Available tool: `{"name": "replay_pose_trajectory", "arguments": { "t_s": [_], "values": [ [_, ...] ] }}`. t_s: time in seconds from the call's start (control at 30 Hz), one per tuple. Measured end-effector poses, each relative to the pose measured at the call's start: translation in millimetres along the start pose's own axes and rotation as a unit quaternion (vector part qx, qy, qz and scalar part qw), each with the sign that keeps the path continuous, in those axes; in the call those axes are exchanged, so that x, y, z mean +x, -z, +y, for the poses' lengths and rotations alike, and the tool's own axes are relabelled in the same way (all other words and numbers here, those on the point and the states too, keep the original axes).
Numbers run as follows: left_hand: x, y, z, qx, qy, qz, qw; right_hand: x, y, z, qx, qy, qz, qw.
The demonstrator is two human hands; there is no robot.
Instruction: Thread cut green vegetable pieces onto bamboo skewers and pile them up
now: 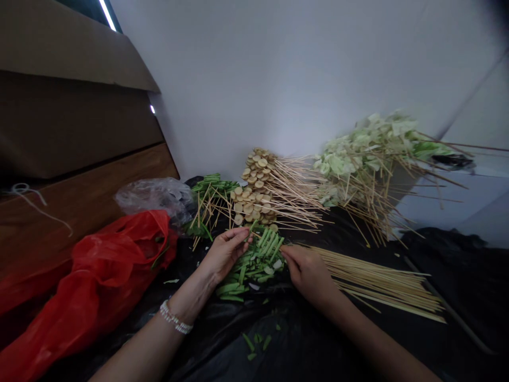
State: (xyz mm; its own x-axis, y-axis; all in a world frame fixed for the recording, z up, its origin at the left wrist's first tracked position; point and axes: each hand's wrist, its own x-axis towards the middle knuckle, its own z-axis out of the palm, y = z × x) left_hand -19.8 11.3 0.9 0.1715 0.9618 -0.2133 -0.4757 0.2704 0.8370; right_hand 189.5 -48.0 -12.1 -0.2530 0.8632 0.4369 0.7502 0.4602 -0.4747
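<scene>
My left hand (230, 249), with a beaded bracelet at the wrist, is closed in a pinch on a short green vegetable piece (255, 225). My right hand (308, 268) is closed too, its fingertips together around what looks like a thin bamboo skewer, mostly hidden by the fingers. Between and below both hands lies a pile of cut green stalks (254, 268) on black plastic sheeting (222, 339). Beside my right hand, loose bamboo skewers (385, 281) lie in a bundle pointing right.
Behind my hands are stacked skewers of pale round slices (254, 204) and skewered greens (214, 184). Leafy cabbage skewers (366, 148) heap up at the back right. A red plastic bag (107, 254) and a clear bag (157, 196) lie left. A white wall (278, 69) rises behind.
</scene>
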Motion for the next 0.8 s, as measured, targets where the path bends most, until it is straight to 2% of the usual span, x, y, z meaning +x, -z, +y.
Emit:
{"name": "replay_pose_trajectory", "arguments": {
  "t_s": [0.47, 0.8],
  "values": [
    [0.7, -0.5, -0.5, -0.001, -0.005, 0.016, 1.000, -0.5, -0.2, -4.9, -0.014, -0.007, -0.005, 1.000],
    [-1.7, -1.4, -2.8, 0.003, 0.062, -0.021, 0.998, -2.2, -3.7, -8.1, -0.018, 0.009, 0.009, 1.000]
  ]
}}
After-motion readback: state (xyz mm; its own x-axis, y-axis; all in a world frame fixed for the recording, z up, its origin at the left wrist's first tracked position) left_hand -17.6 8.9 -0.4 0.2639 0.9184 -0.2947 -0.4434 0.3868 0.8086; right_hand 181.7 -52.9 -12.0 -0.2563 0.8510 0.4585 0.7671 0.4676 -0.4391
